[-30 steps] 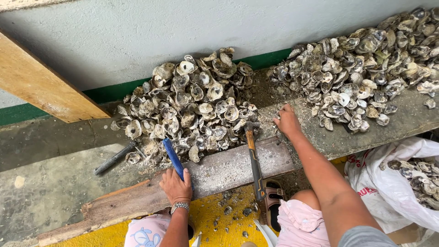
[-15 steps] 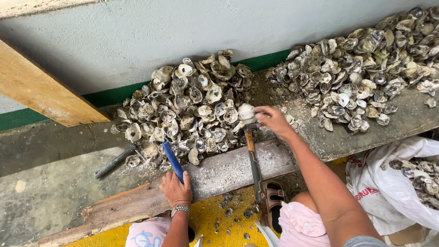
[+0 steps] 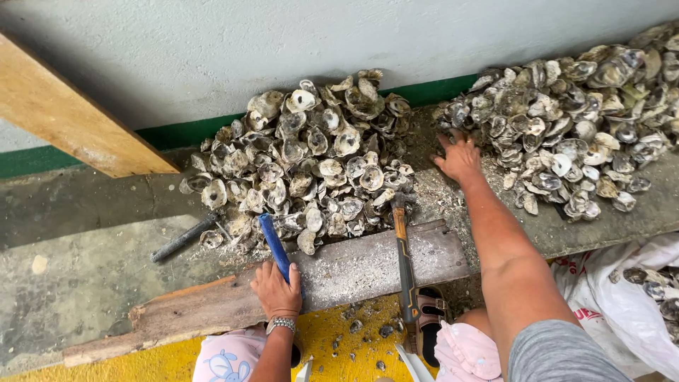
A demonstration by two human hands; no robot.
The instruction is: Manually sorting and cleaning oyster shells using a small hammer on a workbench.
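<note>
Moved: the right hand [image 3: 460, 157] has gone from the middle of the frame, where it held a pale shell half a second ago, to the foot of the right shell pile [image 3: 566, 127]; the left hand [image 3: 276, 288] has not shifted.
Right hand: fingers spread flat on the grit at the pile's edge, holding nothing that I can see.
Left hand: clamped on the blue-handled tool [image 3: 274, 247], resting on the grey plank [image 3: 353, 272] at lower centre.
Hammer: the orange-handled hammer [image 3: 403, 262] lies loose across the plank, its handle over the edge.
Centre shell pile [image 3: 311, 163]: heaped against the wall, touching the blue tool's tip.
Risk, cuts: bare fingers pushing into sharp shell edges could get sliced.
Risk, slide: pulling a shell from low in the right pile could bring others down.
Risk, hammer: a knock to the plank could tip the hammer onto the sandalled foot [image 3: 430, 311] below.
</note>
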